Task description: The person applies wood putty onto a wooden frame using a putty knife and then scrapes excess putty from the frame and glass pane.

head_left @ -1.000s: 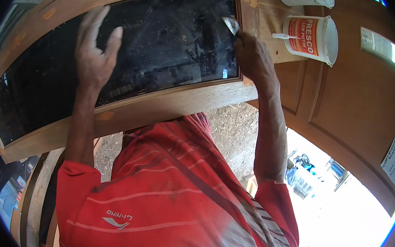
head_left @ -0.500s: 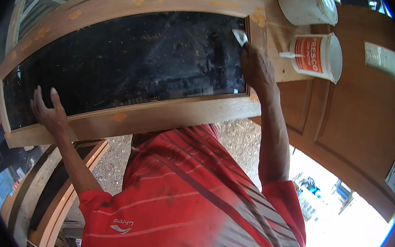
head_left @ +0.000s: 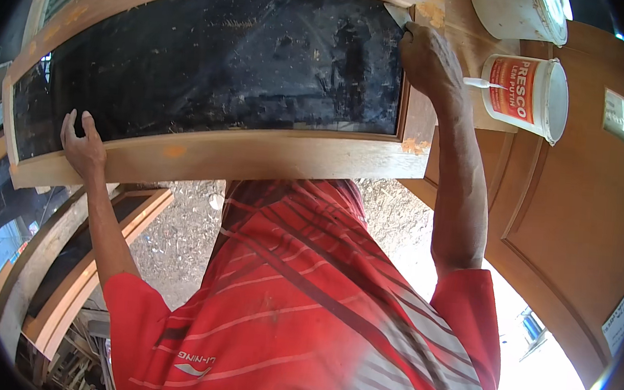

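A wooden frame holds a dark, glossy panel, scuffed and speckled with pale bits. My right hand is closed around a putty knife, its handle hidden inside the fist. The pale blade lies at the panel's far right corner, against the inner edge of the frame. On the left, my left hand rests at the frame's near rail, fingers and thumb apart and reaching over the panel's edge. Orange filler patches dot the frame's corners and rails.
Right of the frame, a white tub with a red label lies beside a thin white nozzle-like piece. Another white bucket is behind it. A brown panelled door stands at the right. More framed pieces lean at the lower left.
The whole view has shifted. My right hand has carried the putty knife away from me, closer to the panel's far right corner. My left hand's fingers have drawn nearer together.
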Demonstrator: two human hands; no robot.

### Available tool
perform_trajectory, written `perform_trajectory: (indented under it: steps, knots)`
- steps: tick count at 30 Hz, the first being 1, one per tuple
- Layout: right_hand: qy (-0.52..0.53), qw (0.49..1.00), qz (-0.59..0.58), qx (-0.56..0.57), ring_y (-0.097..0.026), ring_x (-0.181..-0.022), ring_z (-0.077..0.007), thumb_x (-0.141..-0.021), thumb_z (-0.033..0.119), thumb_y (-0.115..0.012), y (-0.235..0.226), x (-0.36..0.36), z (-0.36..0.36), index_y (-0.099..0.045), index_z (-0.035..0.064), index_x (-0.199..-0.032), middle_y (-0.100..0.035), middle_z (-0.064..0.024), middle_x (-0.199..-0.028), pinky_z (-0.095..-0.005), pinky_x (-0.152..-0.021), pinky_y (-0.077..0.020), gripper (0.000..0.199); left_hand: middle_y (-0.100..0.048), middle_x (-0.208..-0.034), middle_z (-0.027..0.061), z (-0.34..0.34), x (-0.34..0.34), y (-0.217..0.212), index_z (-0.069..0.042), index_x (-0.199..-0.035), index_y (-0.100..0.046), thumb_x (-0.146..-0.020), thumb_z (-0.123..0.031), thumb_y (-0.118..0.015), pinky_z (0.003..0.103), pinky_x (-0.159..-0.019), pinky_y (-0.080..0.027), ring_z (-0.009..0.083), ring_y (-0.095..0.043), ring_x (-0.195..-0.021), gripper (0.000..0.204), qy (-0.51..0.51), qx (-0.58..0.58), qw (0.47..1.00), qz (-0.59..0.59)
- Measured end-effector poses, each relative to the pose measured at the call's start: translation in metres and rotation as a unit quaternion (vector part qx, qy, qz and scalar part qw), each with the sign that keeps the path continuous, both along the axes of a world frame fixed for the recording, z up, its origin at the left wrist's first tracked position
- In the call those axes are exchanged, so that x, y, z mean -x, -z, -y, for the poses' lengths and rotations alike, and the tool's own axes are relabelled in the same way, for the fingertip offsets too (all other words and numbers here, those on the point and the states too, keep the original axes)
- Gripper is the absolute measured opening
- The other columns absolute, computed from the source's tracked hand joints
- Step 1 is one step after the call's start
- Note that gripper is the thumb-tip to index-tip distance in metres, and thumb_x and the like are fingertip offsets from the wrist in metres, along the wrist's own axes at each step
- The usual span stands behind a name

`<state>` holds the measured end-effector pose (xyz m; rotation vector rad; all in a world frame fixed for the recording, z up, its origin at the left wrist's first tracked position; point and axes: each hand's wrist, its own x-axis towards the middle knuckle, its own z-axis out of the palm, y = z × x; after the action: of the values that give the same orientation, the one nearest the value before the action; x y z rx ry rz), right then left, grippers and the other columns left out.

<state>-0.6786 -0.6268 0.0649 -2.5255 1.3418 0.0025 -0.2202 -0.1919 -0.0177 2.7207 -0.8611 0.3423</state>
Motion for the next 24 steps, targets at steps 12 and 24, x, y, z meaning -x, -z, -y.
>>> perform_trajectory:
  steps: [12,24]
  knots:
    - [-0.004,0.994,-0.071,-0.083,-0.070,-0.079,-0.0476,-0.110,0.020,-0.053,-0.036,0.074,-0.126,-0.063,0.0068,-0.135,-0.068,-0.0282,-0.086,-0.0597,-0.070,-0.0531,0.029,-0.064,-0.147,0.0224,-0.002,-0.011,-0.004,0.001,-0.140,-0.067,-0.106,-0.047,-0.064,0.045,-0.120,-0.041,0.0374,-0.056,-0.140,0.059,-0.005,0.005,1.000,-0.012]
    - [0.034,0.996,0.000,-0.081,-0.070,-0.080,-0.0479,-0.108,0.018,-0.054,-0.026,0.065,-0.115,-0.060,0.0083,-0.142,-0.069,-0.0288,-0.085,-0.0604,-0.072,-0.0542,0.036,-0.063,-0.148,0.0233,-0.001,-0.011,-0.002,0.002,-0.139,-0.067,-0.105,-0.043,-0.064,0.045,-0.121,-0.040,0.0376,-0.056,-0.141,0.057,0.016,0.014,0.999,-0.037]
